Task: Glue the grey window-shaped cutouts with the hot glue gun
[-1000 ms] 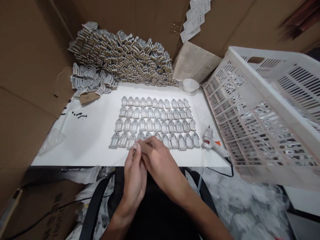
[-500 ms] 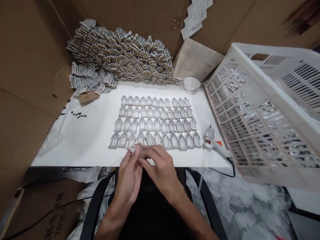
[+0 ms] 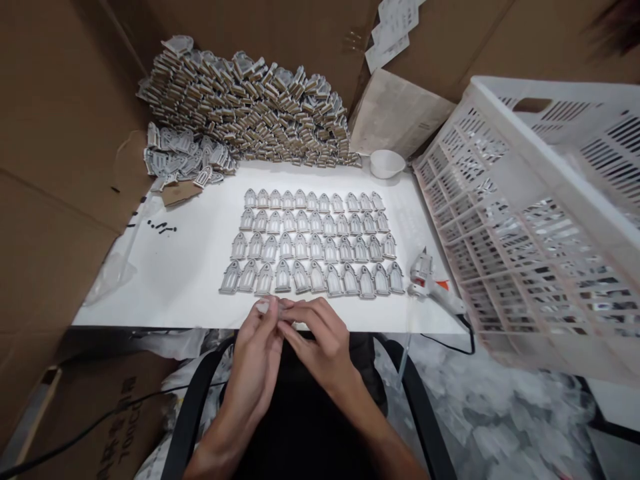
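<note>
At the table's front edge my left hand (image 3: 260, 350) is closed, pinching a small whitish, see-through piece (image 3: 263, 307) between thumb and fingers. My right hand (image 3: 323, 340) meets it fingertip to fingertip, its thumb and forefinger pressed together; what they grip is too small to make out. Just beyond both hands, several rows of small grey arched window-shaped pieces (image 3: 301, 277) lie flat on the white table (image 3: 200, 280). A glue gun (image 3: 423, 273) rests to the right of the rows.
A large pile of arched pieces (image 3: 250, 113) stands at the back, with a smaller heap (image 3: 183, 157) at left. A white bowl (image 3: 387, 164) sits back right, beside a white plastic crate (image 3: 500, 227). Black bits (image 3: 163, 228) lie at left. Chair arms (image 3: 420, 400) flank me.
The view has shifted slightly. Both hands sit a little lower, now apart from the front row of arched pieces. They stay together around the small whitish piece.
</note>
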